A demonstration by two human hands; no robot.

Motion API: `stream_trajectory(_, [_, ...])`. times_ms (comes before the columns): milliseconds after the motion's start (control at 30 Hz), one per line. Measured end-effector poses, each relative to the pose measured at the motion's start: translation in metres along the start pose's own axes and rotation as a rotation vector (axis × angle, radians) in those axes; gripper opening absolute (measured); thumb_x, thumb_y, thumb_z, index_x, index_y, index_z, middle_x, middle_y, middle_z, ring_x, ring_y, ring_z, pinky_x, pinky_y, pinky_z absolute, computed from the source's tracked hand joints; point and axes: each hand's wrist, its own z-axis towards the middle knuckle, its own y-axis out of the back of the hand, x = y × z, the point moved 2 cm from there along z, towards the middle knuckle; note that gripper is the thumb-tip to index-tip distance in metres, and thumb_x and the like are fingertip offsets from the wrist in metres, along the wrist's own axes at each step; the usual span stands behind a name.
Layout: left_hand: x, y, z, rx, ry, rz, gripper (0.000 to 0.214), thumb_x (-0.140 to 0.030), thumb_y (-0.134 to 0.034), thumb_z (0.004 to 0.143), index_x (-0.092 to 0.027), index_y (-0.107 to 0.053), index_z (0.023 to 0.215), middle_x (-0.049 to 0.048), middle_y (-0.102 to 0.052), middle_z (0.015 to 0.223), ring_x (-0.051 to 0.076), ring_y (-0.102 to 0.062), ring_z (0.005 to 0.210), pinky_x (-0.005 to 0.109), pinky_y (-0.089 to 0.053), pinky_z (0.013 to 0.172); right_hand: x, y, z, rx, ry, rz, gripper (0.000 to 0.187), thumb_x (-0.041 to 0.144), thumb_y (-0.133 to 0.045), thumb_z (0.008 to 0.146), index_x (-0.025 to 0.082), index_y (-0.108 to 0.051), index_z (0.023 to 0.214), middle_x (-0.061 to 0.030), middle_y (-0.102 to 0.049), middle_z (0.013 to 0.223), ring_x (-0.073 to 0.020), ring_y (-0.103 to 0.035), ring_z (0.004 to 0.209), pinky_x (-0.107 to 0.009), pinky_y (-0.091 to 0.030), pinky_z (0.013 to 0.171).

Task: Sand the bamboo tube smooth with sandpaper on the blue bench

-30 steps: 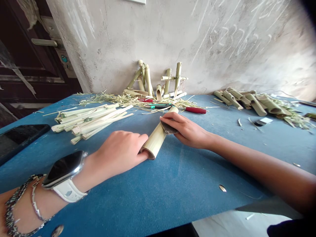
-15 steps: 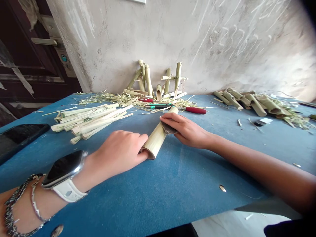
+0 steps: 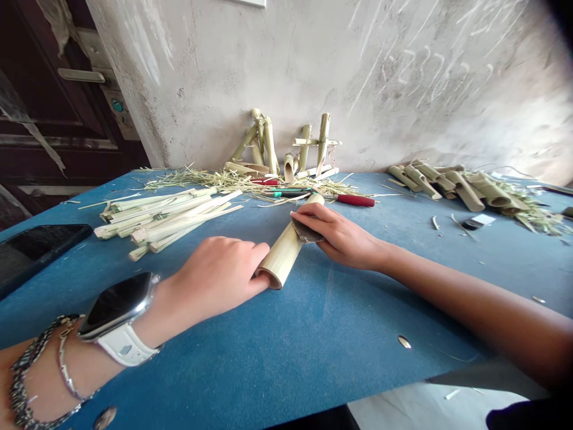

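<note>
- The bamboo tube [image 3: 284, 254] lies on the blue table [image 3: 268, 358] between the two hands, its open mouth towards the person and its far end near the red-handled tool [image 3: 356, 200].
- The left hand [image 3: 217, 269] pinches the near rim: thumb outside, a finger tucked into the mouth.
- The right hand [image 3: 342, 236] has its fingers closed on a dark, rough sheet, probably sandpaper [image 3: 308, 232], which is against the tube's upper right side.
- The tube should be light and stiff—hollow, with a fairly thin wall—but may split along the grain if squeezed hard at the rim.
- Being round and smooth, it will likely roll or slip; the near rim is a sound hold, clear of the sheet.
- The sandpaper looks thin and bendable—best pressed flat under several fingers.
</note>
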Motion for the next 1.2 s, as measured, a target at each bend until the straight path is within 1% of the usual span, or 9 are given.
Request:
stream_trajectory(367, [0.001, -0.002, 0.001, 0.014, 0.015, 0.013, 0.022, -0.040, -0.049, 0.082, -0.024, -0.048, 0.067, -0.0046, -0.057, 0.058, 0.019, -0.059, 0.053, 0.028, -0.017, 0.044, 0.001, 0.001, 0.000, -0.002, 0.017, -0.005, 0.049, 0.003, -0.038, 0.078, 0.004, -0.045, 0.126, -0.0191, -0.047, 0.118, -0.0273, -0.048, 0.110, -0.044, -0.043, 0.095])
stream_trajectory(633, [0.000, 0.003, -0.001, -0.008, -0.007, -0.014, 0.017, -0.034, -0.048, 0.080, -0.023, -0.050, 0.068, -0.0033, -0.059, 0.061, 0.018, -0.058, 0.054, 0.029, -0.021, 0.046, 0.002, 0.000, 0.000, -0.019, 0.101, -0.061, 0.045, 0.004, -0.035, 0.085, 0.011, -0.046, 0.129, -0.0170, -0.048, 0.120, -0.0244, -0.048, 0.111, -0.043, -0.045, 0.092])
stream_trajectory(700, [0.000, 0.007, -0.001, -0.074, -0.054, -0.094, 0.014, -0.035, -0.048, 0.077, -0.022, -0.054, 0.076, -0.0033, -0.060, 0.069, 0.016, -0.057, 0.055, 0.027, -0.027, 0.047, 0.003, 0.002, -0.001, -0.023, 0.146, -0.143, 0.044, 0.004, -0.035, 0.088, 0.016, -0.049, 0.128, -0.0156, -0.047, 0.122, -0.0244, -0.047, 0.112, -0.045, -0.045, 0.091])
stream_trajectory(767, [0.003, 0.011, -0.002, -0.218, -0.099, -0.193, 0.021, -0.036, -0.048, 0.076, -0.021, -0.057, 0.088, -0.0027, -0.061, 0.078, 0.013, -0.055, 0.057, 0.025, -0.034, 0.049, 0.005, 0.005, -0.001, -0.040, 0.211, -0.217, 0.042, 0.005, -0.035, 0.090, 0.020, -0.052, 0.126, -0.0140, -0.047, 0.124, -0.0249, -0.046, 0.114, -0.048, -0.043, 0.093])
stream_trajectory(833, [0.006, 0.013, -0.002, -0.387, -0.101, -0.238, 0.024, -0.034, -0.048, 0.079, -0.019, -0.057, 0.095, -0.0017, -0.062, 0.082, 0.011, -0.054, 0.058, 0.023, -0.038, 0.052, 0.008, 0.009, 0.000, -0.060, 0.280, -0.255, 0.041, 0.005, -0.036, 0.092, 0.022, -0.054, 0.124, -0.0129, -0.046, 0.126, -0.0239, -0.044, 0.118, -0.049, -0.039, 0.097])
stream_trajectory(900, [0.010, 0.013, -0.002, -0.482, -0.098, -0.216, 0.020, -0.030, -0.047, 0.084, -0.018, -0.058, 0.096, -0.0009, -0.063, 0.084, 0.010, -0.055, 0.059, 0.022, -0.040, 0.053, 0.011, 0.012, 0.000, -0.070, 0.335, -0.272, 0.040, 0.006, -0.036, 0.093, 0.024, -0.054, 0.124, -0.0114, -0.048, 0.126, -0.0213, -0.042, 0.122, -0.047, -0.036, 0.101])
stream_trajectory(967, [0.011, 0.010, -0.001, -0.492, -0.117, -0.190, 0.017, -0.028, -0.047, 0.088, -0.018, -0.059, 0.095, -0.0003, -0.064, 0.087, 0.010, -0.056, 0.062, 0.022, -0.040, 0.055, 0.015, 0.014, 0.001, -0.068, 0.364, -0.282, 0.041, 0.006, -0.036, 0.094, 0.025, -0.053, 0.126, -0.0102, -0.049, 0.124, -0.0195, -0.040, 0.124, -0.046, -0.036, 0.102])
stream_trajectory(1100, [0.010, 0.004, 0.000, -0.436, -0.153, -0.220, 0.017, -0.026, -0.048, 0.090, -0.019, -0.062, 0.093, -0.0005, -0.065, 0.087, 0.012, -0.060, 0.071, 0.023, -0.044, 0.063, 0.020, 0.015, 0.001, -0.054, 0.388, -0.294, 0.041, 0.007, -0.037, 0.094, 0.025, -0.050, 0.129, -0.0101, -0.049, 0.125, -0.0202, -0.038, 0.125, -0.047, -0.035, 0.102])
stream_trajectory(1200, [0.007, 0.003, 0.001, -0.388, -0.151, -0.247, 0.016, -0.025, -0.049, 0.090, -0.019, -0.064, 0.093, -0.0011, -0.065, 0.088, 0.013, -0.061, 0.072, 0.024, -0.044, 0.065, 0.022, 0.016, 0.001, -0.038, 0.385, -0.304, 0.040, 0.009, -0.037, 0.095, 0.026, -0.049, 0.129, -0.0096, -0.049, 0.126, -0.0206, -0.039, 0.125, -0.049, -0.035, 0.103])
